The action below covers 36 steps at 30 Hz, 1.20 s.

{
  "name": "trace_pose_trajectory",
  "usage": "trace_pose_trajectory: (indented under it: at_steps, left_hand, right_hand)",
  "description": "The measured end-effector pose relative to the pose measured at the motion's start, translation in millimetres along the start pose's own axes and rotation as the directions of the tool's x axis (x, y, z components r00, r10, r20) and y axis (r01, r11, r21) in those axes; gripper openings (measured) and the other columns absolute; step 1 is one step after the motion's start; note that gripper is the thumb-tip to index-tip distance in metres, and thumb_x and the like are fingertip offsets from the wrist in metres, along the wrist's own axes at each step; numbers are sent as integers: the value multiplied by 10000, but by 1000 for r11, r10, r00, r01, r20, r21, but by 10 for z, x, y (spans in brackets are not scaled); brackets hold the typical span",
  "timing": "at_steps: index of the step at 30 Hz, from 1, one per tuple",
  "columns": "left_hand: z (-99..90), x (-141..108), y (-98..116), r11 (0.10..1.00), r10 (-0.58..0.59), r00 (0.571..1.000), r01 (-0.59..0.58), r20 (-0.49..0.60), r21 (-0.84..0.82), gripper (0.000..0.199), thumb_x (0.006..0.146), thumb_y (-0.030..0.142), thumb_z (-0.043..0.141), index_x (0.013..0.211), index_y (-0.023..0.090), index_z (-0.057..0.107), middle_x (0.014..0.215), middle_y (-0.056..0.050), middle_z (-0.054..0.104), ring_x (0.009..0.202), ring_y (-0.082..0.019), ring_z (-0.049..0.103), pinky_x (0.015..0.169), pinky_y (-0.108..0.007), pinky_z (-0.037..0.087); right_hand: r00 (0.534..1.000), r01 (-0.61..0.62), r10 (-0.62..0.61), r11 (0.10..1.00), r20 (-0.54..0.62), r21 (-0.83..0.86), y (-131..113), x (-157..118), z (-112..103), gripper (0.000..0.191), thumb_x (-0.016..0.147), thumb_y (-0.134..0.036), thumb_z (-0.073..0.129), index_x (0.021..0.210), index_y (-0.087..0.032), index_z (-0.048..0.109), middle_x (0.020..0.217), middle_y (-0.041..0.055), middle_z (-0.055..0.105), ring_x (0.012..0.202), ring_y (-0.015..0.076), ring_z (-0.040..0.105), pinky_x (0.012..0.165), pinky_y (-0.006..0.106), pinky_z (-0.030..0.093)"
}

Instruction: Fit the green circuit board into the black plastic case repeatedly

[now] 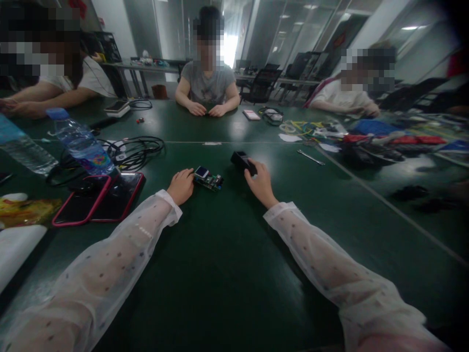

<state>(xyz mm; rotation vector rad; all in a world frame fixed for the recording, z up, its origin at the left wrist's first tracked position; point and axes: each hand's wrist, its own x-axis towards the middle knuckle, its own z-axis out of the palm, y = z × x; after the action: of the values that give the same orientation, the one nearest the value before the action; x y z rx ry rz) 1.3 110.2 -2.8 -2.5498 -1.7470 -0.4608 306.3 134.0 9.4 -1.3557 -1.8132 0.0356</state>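
My left hand (181,187) pinches the left end of a small green circuit board (212,182), which carries a little screen in a white frame. The board lies at or just above the green tabletop. A black rectangular case (241,160) is in my right hand (261,183), whose thumb and fingers close on its near right side. Between the board and the case there is a short gap. My palm hides part of the case, so I cannot tell what is inside it.
Left of me are red-edged phones (120,200), a water bottle (82,144) and coiled black cables (142,149). A wrench (310,157) lies to the right, near a pile of wires and bags (388,134). Several people sit around the table; one faces me (208,80).
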Motion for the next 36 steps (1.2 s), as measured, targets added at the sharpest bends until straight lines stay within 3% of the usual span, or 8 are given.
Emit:
trace_pose_trajectory:
  at_steps: [5,10,14,17,22,26,30,36]
  left_hand:
    - [4,-9,-11,1000,10,1000,-10,-6,10,439,923,158,348,1320,93,525,1459,-134,471,1357,-289,411,1137,-481,330]
    - [14,-9,-12,1000,21,1000,-21,-11,14,450,916,140,351,1334,84,507,1457,-142,469,1355,-290,415,1138,-482,325]
    - [22,-3,-10,1000,27,999,-27,-29,3,449,907,143,376,1339,127,498,1435,-140,489,1332,-287,442,1114,-503,348]
    - [23,0,-9,999,35,999,-35,-39,-7,439,911,146,364,1326,128,505,1416,-150,502,1318,-291,456,1099,-512,362]
    - [53,3,-22,999,33,999,-34,-43,-20,437,901,140,367,1315,104,504,1397,-169,513,1327,-295,444,1107,-512,350]
    - [73,-6,-21,998,-8,994,1,-108,-62,559,885,120,370,1433,24,321,1361,-221,525,1295,-292,476,1085,-487,374]
    - [56,-18,-10,998,12,995,-18,-102,-62,640,884,111,363,1492,23,184,1367,-232,514,1285,-299,482,1063,-494,387]
    - [42,-6,-5,1000,-12,997,10,-73,-26,529,885,123,370,1409,50,380,1368,-198,525,1305,-291,466,1105,-466,356]
  right_hand:
    - [972,228,-233,965,26,128,-321,-95,-79,458,924,-295,483,1376,-234,445,1243,129,527,1148,271,539,980,482,477]
    - [961,261,-275,937,29,233,-662,-251,-55,459,948,-296,462,1401,-287,389,1284,109,497,1209,276,502,1016,509,457]
    - [917,333,-377,905,132,265,-825,-309,-24,487,949,-264,460,1423,-291,353,1322,115,441,1220,267,491,1009,479,469]
    - [892,351,-410,893,189,281,-850,-298,-9,493,946,-238,456,1423,-292,344,1328,115,424,1219,263,484,1007,471,469]
    - [894,317,-390,898,218,305,-806,-256,27,465,932,-217,470,1387,-267,383,1294,117,443,1192,256,495,1002,466,470]
    - [857,326,-411,900,310,290,-787,-242,50,430,918,-210,491,1343,-264,447,1263,113,468,1141,253,526,952,452,498]
    - [855,309,-394,909,336,281,-786,-244,48,422,924,-225,491,1342,-277,455,1245,107,481,1109,252,544,912,446,517]
    - [855,307,-384,916,348,257,-775,-253,54,427,928,-236,491,1352,-268,445,1240,108,479,1068,240,557,875,425,532]
